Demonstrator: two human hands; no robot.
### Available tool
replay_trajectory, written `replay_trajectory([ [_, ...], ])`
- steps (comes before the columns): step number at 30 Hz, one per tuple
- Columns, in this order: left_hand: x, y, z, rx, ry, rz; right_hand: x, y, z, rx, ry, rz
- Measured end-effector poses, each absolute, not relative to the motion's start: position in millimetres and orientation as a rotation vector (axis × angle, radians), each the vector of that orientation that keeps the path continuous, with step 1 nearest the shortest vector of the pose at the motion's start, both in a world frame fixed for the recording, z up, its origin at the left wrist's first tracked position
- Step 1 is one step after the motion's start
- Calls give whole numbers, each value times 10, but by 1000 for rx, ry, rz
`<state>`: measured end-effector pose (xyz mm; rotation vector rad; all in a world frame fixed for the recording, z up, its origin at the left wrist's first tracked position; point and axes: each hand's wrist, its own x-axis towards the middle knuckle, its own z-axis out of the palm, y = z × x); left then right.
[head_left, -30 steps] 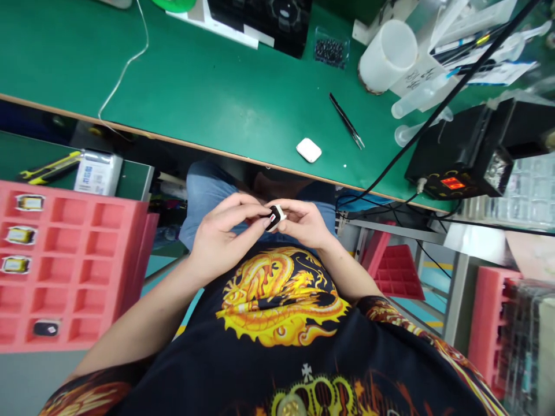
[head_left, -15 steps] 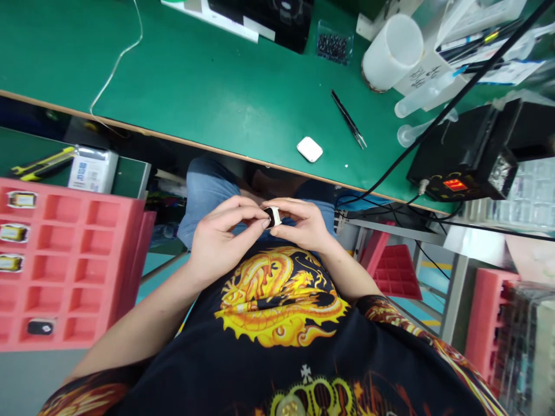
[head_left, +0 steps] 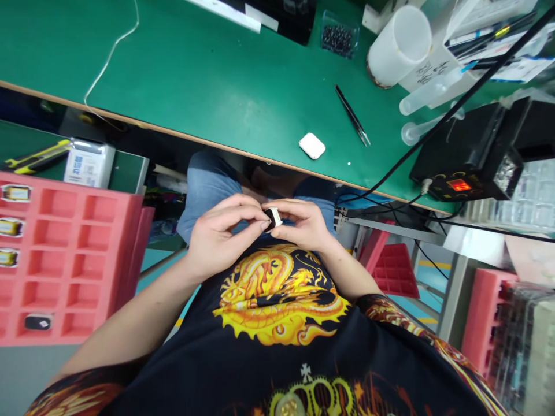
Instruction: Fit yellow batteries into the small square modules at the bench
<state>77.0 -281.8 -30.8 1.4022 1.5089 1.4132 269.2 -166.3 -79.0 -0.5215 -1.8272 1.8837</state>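
Observation:
A small white-and-black device casing (head_left: 276, 218) is held between my hands, above my lap and in front of the table edge. My right hand (head_left: 304, 224) is closed on its white side, thumb below and fingers above. The thumb and fingertips of my left hand (head_left: 225, 231) pinch at its black face from the other side, partly covering it. On the green tabletop, a white rounded-square cover (head_left: 312, 146) lies near the edge, with dark tweezers (head_left: 352, 115) to its right.
A pink compartment tray (head_left: 63, 231) at left holds several small parts. A clear box of small black pieces (head_left: 340, 39) and a white cup (head_left: 401, 47) stand at the back. To the right is a black unit with a red display (head_left: 459, 185), and a black cable (head_left: 433, 127) crosses in front.
Both hands keep their grip on the casing, which looks turned very slightly. The view has shifted a little, so the tabletop items appear slightly higher and further right.

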Motion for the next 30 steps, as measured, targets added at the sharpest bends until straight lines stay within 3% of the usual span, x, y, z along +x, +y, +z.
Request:
replay_trajectory([
  [10,705,-2781,-329,1260,1498,1331,2626,-1705,-789,-639,-1587,2175],
  [30,673,-2727,-270,1537,1574,1214,2609,-1703,-827,-605,-1776,2019],
])
